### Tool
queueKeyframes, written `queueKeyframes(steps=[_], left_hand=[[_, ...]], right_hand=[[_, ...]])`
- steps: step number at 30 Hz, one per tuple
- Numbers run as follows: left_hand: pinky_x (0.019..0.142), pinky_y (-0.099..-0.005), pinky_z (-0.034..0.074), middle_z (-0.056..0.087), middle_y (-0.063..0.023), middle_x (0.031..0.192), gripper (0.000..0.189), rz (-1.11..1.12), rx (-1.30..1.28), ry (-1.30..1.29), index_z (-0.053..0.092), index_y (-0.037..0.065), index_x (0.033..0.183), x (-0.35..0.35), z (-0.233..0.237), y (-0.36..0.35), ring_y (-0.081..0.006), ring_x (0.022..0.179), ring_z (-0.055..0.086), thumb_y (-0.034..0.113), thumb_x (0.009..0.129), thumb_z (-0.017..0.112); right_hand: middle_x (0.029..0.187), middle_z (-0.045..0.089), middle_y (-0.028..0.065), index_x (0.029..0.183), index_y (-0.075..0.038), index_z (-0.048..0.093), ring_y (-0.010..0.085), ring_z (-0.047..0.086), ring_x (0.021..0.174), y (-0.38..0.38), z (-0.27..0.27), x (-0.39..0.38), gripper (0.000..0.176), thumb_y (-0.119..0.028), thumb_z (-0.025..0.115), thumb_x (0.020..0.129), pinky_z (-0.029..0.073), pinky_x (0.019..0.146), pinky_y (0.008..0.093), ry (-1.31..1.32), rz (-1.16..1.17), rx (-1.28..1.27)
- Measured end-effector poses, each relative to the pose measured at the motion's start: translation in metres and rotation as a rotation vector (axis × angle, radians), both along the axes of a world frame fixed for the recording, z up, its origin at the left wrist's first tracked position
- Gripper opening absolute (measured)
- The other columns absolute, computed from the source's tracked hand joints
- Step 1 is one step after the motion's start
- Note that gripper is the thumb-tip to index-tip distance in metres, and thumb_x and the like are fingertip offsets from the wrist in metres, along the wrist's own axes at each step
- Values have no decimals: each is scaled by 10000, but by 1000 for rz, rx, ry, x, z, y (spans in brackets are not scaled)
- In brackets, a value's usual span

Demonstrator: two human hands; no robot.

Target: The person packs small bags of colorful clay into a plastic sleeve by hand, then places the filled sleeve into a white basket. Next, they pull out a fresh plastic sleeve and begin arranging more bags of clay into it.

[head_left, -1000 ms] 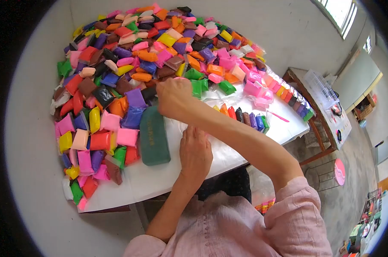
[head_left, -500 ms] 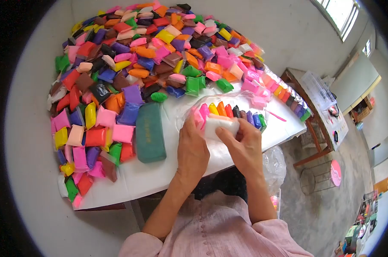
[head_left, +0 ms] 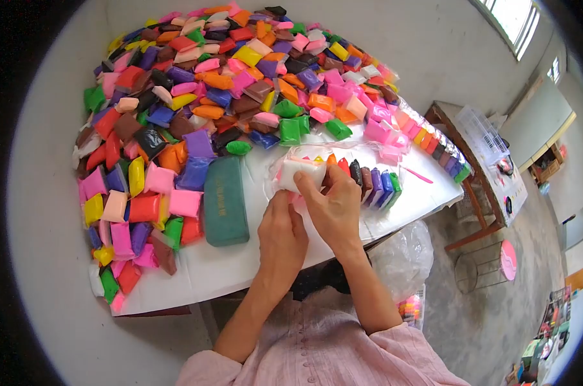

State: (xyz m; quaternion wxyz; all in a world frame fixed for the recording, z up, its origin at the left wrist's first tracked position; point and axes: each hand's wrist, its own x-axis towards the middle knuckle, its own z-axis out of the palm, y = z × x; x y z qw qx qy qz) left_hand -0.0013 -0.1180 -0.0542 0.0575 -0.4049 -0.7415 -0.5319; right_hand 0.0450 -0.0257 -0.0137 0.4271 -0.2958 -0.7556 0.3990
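My right hand [head_left: 335, 209] grips a white packet [head_left: 302, 175] of what looks like modelling clay, held at the left end of a row of coloured packets. Yellow, orange, red, black, brown, purple, blue and green packets [head_left: 376, 186] stand side by side in that row. Beneath and around them spreads a clear plastic bag [head_left: 362, 149]. Just below the white packet, my left hand [head_left: 283, 231] has its fingers bent together at the bag's near left side. A bit of pink shows by its fingertips; what they pinch is hidden.
A large heap of coloured packets [head_left: 240, 83] covers the table's back and left. Left of my hands lies a green case [head_left: 226, 202]. A filled row of packets [head_left: 433, 145] and a pink stick [head_left: 419, 175] are to the right. Beyond stand another table [head_left: 475, 225] and a stool [head_left: 508, 260].
The white packet and my right hand have moved left, uncovering more of the coloured row. My left hand has dropped slightly toward me, away from the white packet.
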Motion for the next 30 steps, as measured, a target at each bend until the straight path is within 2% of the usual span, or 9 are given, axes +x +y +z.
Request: queueKeyframes(steps=[3, 4, 5, 11, 14, 20, 23, 26, 30], left_hand=[[717, -499, 503, 631, -237, 931, 246, 159, 55, 9, 525, -34, 1106, -3, 2, -3, -432, 868, 635, -3, 870, 588], [709, -505, 500, 620, -239, 942, 271, 169, -31, -84, 502, -25, 1106, -6, 11, -6, -432, 847, 636, 52, 874, 620], [706, -508, 501, 614, -245, 952, 281, 198, -56, -53, 491, -27, 1109, -8, 15, -3, -438, 834, 635, 59, 877, 623], [711, -553, 506, 575, -294, 1008, 281, 236, -242, -31, 448, -41, 1073, -20, 19, 9, -494, 817, 627, 136, 913, 598], [713, -556, 505, 578, -298, 996, 233, 284, -261, -12, 466, -40, 1042, -24, 12, 10, -497, 824, 627, 134, 924, 566], [696, -550, 490, 600, -285, 877, 139, 275, -157, 7, 537, -54, 916, -32, -1, 12, -484, 794, 618, 83, 910, 558], [671, -535, 464, 600, -272, 793, 141, 280, -27, 56, 551, -64, 825, -36, -8, 12, -463, 752, 608, 54, 900, 560], [654, -518, 440, 599, -264, 748, 158, 225, 22, -69, 548, -69, 778, -34, -2, 9, -450, 718, 593, 37, 893, 562], [613, -468, 438, 597, -239, 699, 170, 197, 108, -189, 564, -69, 774, -30, 0, 7, -386, 624, 576, 55, 890, 581]], right_hand=[[620, 605, 200, 816, 44, 586, 379, 633, 590, -2, -3, 0, 388, -324, 711, 818, 470, 556, 453, -50, -47, 59], [626, 607, 205, 828, 41, 585, 392, 636, 603, -3, -3, 0, 386, -324, 711, 818, 472, 563, 463, -63, -59, 58], [631, 610, 211, 840, 38, 583, 405, 638, 615, -4, -4, -1, 385, -325, 710, 817, 474, 571, 473, -76, -71, 56], [687, 633, 236, 858, 28, 583, 421, 649, 662, -11, 0, -3, 362, -311, 703, 812, 492, 611, 499, -151, -126, 141], [768, 642, 237, 880, 24, 582, 413, 651, 734, -14, -1, -4, 348, -296, 698, 813, 499, 648, 498, -155, -105, 96], [995, 566, 232, 982, 28, 561, 420, 612, 863, -18, -13, -10, 380, -287, 697, 818, 504, 710, 493, -177, -150, 278], [994, 552, 228, 998, 20, 556, 427, 612, 833, -23, -9, -10, 388, -285, 707, 810, 509, 702, 490, -202, -157, 318], [976, 553, 218, 1008, 12, 556, 411, 618, 826, -23, -13, -11, 389, -283, 710, 806, 519, 688, 474, -235, -181, 392], [984, 583, 214, 1041, 0, 603, 415, 645, 780, -27, -10, -8, 392, -283, 713, 793, 522, 672, 487, -320, -210, 399]])
